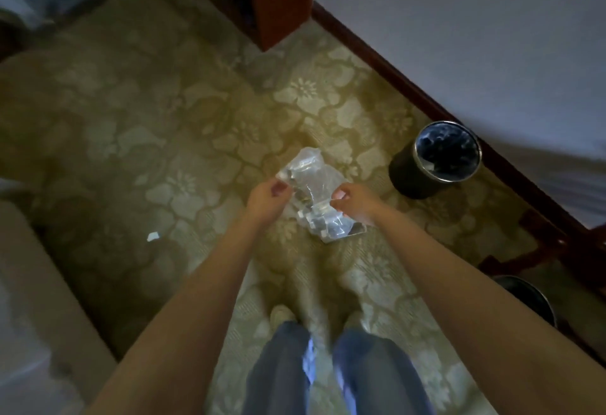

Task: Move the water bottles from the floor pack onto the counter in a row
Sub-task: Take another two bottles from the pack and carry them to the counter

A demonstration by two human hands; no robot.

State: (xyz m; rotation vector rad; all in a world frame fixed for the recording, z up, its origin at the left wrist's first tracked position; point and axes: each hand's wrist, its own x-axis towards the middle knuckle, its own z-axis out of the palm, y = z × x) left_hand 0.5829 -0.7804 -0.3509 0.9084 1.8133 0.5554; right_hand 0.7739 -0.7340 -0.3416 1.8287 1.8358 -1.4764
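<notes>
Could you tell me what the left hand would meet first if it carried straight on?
The clear bottle pack, whose wrap the left hand seems to pinch; blur makes depth uncertain.

Dim, warm light is falling on the patterned carpet [203,113], pooling brightest around the middle and fading to near-darkness toward the left edge and upper left corner. The clear pack [314,198] is catching that light and glaring white, so its contents are washing out. The wall [459,37] is showing a cooler grey. Everything is looking soft, and motion blur is smearing the trouser legs [328,375] at the bottom. Wide-angle distortion is bending the skirting board [393,78] and stretching the forearms near the lower corners.
</notes>
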